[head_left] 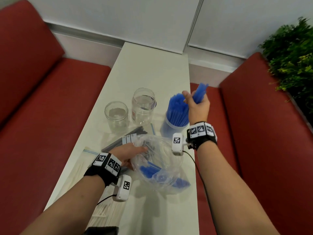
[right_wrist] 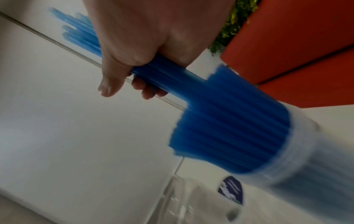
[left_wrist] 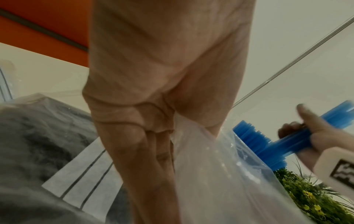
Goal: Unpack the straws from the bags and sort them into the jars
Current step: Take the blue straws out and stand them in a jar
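The right hand [head_left: 197,102] is curled round a bundle of blue straws [head_left: 201,91], tilted over the blue-filled jar [head_left: 172,123] at 3 o'clock of the empty jars [head_left: 116,114]. That jar looks packed, so the bundle could jam on standing straws, scatter across the bench [head_left: 152,68] or tip it. The left hand [head_left: 130,151] lies straight-fingered on the bag [head_left: 159,160] at 6 o'clock; whether it pinches cannot be told

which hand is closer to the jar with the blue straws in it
Right. The right hand grips blue straws just above the jar; the left hand pinches the clear bag, nearer the person.
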`<state>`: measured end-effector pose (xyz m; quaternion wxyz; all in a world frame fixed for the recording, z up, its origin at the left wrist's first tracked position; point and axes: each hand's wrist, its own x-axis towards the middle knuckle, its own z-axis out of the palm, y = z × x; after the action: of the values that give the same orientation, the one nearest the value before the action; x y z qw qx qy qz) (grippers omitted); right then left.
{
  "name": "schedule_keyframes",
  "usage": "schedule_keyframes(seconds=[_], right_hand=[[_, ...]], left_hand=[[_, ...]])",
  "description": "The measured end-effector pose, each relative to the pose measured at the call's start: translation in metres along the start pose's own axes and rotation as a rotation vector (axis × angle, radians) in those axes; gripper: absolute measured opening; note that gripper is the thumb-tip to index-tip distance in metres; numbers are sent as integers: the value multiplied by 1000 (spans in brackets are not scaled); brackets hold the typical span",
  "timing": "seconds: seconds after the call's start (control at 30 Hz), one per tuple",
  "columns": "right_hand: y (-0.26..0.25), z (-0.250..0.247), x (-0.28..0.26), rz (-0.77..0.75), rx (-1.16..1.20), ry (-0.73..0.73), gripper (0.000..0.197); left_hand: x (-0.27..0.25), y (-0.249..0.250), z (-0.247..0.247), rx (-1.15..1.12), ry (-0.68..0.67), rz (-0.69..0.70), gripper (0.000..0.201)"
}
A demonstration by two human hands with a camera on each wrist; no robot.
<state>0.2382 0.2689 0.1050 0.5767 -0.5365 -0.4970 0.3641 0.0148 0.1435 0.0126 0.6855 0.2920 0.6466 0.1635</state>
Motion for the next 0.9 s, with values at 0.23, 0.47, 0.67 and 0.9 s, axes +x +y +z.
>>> schedule_keyframes(seconds=[0.23, 0.47, 0.67, 0.9], right_hand=[[-5, 2, 2, -119, -155, -22, 26], [-32, 14, 23, -402, -746, -152, 37], [20, 17, -9, -96, -1268, -468, 65], [23, 8, 16, 79, -1234, -485, 104]], left_hand=[[2, -7, -2, -25, -18, 9, 41], [0, -4, 1, -36, -28, 13, 37], [-3, -5, 5, -22, -14, 26, 38], [-4, -9, 2, -15, -12, 23, 38]])
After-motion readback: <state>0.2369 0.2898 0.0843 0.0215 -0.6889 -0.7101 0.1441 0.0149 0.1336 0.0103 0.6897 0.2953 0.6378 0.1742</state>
